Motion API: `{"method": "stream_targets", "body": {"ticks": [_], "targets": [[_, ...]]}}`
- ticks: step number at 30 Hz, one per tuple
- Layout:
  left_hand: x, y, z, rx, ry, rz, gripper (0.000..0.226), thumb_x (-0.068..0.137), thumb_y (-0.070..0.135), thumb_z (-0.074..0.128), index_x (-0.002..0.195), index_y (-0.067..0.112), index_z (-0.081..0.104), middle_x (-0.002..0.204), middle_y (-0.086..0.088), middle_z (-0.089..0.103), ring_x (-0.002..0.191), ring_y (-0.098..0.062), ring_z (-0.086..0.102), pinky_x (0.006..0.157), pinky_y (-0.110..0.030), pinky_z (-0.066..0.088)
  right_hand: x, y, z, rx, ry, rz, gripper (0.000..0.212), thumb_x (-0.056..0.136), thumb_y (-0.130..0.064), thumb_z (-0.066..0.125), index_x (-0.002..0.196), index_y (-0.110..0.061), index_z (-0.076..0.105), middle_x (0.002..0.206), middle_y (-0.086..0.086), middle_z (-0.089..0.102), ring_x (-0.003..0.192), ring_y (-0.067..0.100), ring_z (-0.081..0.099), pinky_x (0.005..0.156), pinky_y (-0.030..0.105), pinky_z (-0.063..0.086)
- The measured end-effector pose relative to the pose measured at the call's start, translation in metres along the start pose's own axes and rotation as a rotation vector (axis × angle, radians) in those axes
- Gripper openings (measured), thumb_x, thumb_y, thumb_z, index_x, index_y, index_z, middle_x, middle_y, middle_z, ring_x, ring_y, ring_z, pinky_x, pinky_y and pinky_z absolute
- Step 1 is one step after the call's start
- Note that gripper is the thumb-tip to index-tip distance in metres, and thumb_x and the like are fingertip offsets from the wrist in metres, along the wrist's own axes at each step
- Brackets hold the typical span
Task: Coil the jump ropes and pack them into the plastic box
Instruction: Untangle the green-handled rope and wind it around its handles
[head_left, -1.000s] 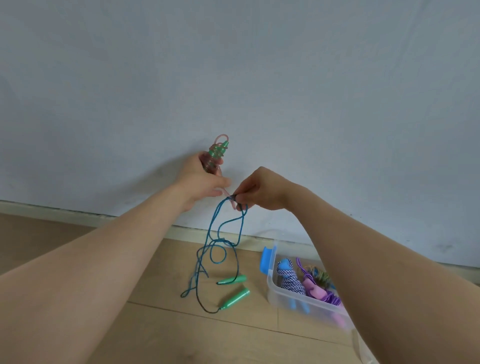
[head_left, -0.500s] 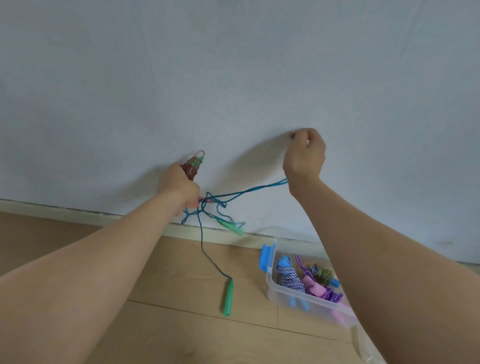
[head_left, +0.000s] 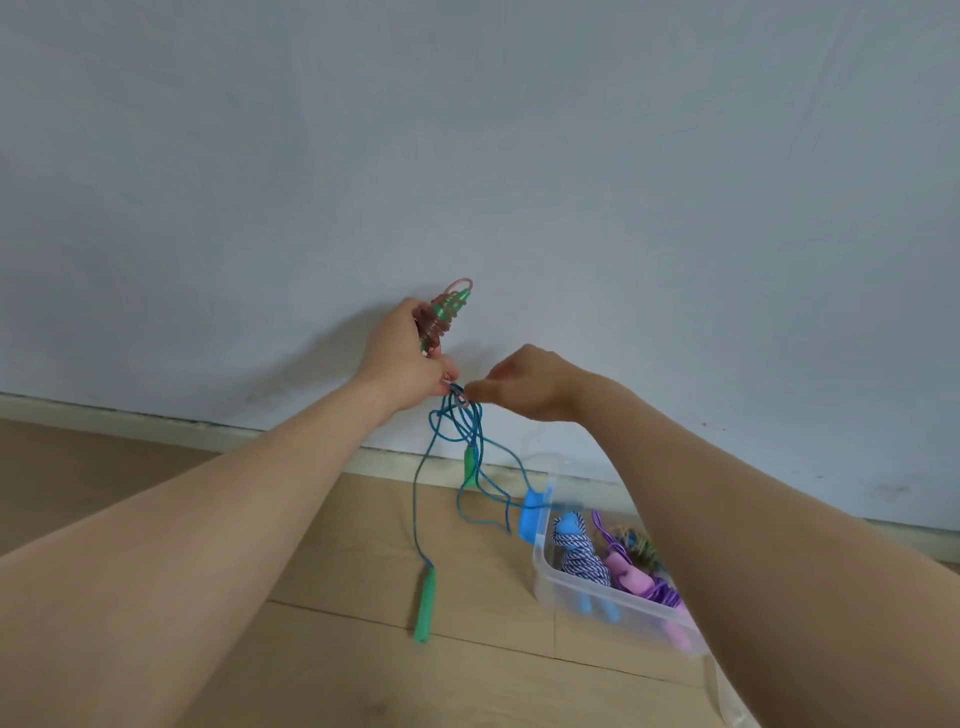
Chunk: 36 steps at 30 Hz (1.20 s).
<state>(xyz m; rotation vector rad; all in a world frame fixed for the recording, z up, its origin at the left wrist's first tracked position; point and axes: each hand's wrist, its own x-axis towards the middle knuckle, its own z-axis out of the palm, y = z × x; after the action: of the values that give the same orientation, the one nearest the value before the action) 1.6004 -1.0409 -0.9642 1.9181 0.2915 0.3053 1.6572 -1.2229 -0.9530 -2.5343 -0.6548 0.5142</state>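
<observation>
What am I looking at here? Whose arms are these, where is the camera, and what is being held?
There is no machine. These are a person's two bare arms, seen from one wide-angle camera worn on the head, looking forward and down. The left hand grips a pinkish coiled rope wound round a green handle. The right hand pinches the top of a loose blue rope, which hangs in loops. One of its green handles dangles low by the wooden floor. To the right on the floor stands a clear plastic box, already holding a blue-and-white striped rope and a pink-and-purple one.
</observation>
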Motion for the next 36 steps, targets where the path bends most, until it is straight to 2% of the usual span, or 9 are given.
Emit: {"method": "stream_targets", "body": {"ticks": [4,9,13,19,22,26,29,31,36], "targets": [[0.001,0.001,0.002,0.021,-0.028,0.022,0.048,0.081,-0.015,0.073,0.115,0.015,0.056,0.087,-0.012,0.059,0.076,-0.028,0.078,0.067,-0.048,0.066,-0.002,-0.004,0.001,0.004,0.022,-0.128,0.021,0.089,-0.039,0.08,0.086,-0.019,0.083,0.08,-0.002,0.079,0.08,0.016,0.077,0.08,0.032,0.063],[0.006,-0.01,0.001,0.112,-0.031,0.049,0.045,0.084,-0.014,0.068,0.115,0.015,0.054,0.093,-0.012,0.06,0.079,-0.033,0.078,0.067,-0.051,0.066,0.0,-0.008,-0.002,0.019,0.095,-0.127,0.021,0.09,-0.013,0.062,0.084,-0.009,0.081,0.073,0.001,0.079,0.066,0.007,0.076,0.084,0.039,0.065],[0.01,-0.016,-0.002,0.2,-0.026,0.035,0.048,0.076,-0.006,0.073,0.112,0.019,0.054,0.095,-0.011,0.06,0.086,-0.037,0.074,0.072,-0.051,0.066,-0.003,-0.011,-0.005,0.179,0.147,-0.084,0.03,0.097,-0.014,0.045,0.095,0.005,0.069,0.079,0.012,0.079,0.073,0.021,0.079,0.081,0.05,0.064],[0.011,-0.03,-0.011,0.462,-0.058,-0.083,0.05,0.075,-0.008,0.074,0.114,0.017,0.054,0.098,-0.009,0.062,0.089,-0.032,0.07,0.075,-0.046,0.064,0.0,-0.024,-0.031,1.017,0.867,-0.028,0.024,0.101,-0.018,0.033,0.089,-0.006,0.051,0.083,0.017,0.064,0.068,0.033,0.077,0.068,0.054,0.065],[0.011,-0.036,-0.019,0.52,-0.033,-0.123,0.053,0.074,-0.009,0.073,0.117,0.015,0.054,0.099,-0.008,0.061,0.093,-0.032,0.067,0.079,-0.045,0.063,-0.009,-0.031,-0.052,1.567,1.008,0.008,0.025,0.103,-0.015,0.025,0.094,-0.004,0.045,0.078,0.021,0.056,0.056,0.038,0.071,0.056,0.046,0.064],[0.009,-0.034,-0.022,0.443,-0.022,-0.178,0.055,0.07,-0.006,0.077,0.116,0.012,0.054,0.102,-0.012,0.062,0.096,-0.033,0.066,0.073,-0.039,0.058,-0.008,-0.014,-0.039,1.096,0.983,0.126,0.026,0.094,-0.032,0.041,0.076,-0.013,0.046,0.062,0.01,0.055,0.047,0.023,0.049,0.05,0.032,0.041],[0.01,-0.034,-0.019,0.259,-0.071,-0.185,0.061,0.051,0.002,0.074,0.105,0.021,0.052,0.099,-0.012,0.058,0.099,-0.041,0.069,0.08,-0.054,0.063,-0.005,0.001,-0.029,0.412,0.543,0.02,0.024,0.088,-0.036,0.058,0.078,-0.019,0.072,0.058,-0.005,0.072,0.059,0.011,0.063,0.061,0.026,0.05],[0.011,-0.033,-0.018,0.219,-0.09,-0.15,0.066,0.053,0.001,0.074,0.111,0.022,0.051,0.099,-0.012,0.057,0.101,-0.042,0.07,0.079,-0.057,0.063,0.0,0.006,-0.02,0.078,0.184,0.01,0.022,0.089,-0.03,0.061,0.091,-0.025,0.082,0.072,-0.011,0.078,0.084,0.006,0.068,0.082,0.026,0.054],[0.009,-0.022,-0.013,0.162,-0.071,-0.081,0.056,0.08,-0.018,0.065,0.121,0.018,0.05,0.101,-0.013,0.055,0.095,-0.04,0.071,0.071,-0.055,0.065,0.0,-0.001,0.002,-0.062,-0.14,-0.004,0.036,0.098,-0.031,0.053,0.121,-0.014,0.076,0.085,-0.008,0.081,0.075,0.014,0.055,0.075,0.033,0.046]]}}
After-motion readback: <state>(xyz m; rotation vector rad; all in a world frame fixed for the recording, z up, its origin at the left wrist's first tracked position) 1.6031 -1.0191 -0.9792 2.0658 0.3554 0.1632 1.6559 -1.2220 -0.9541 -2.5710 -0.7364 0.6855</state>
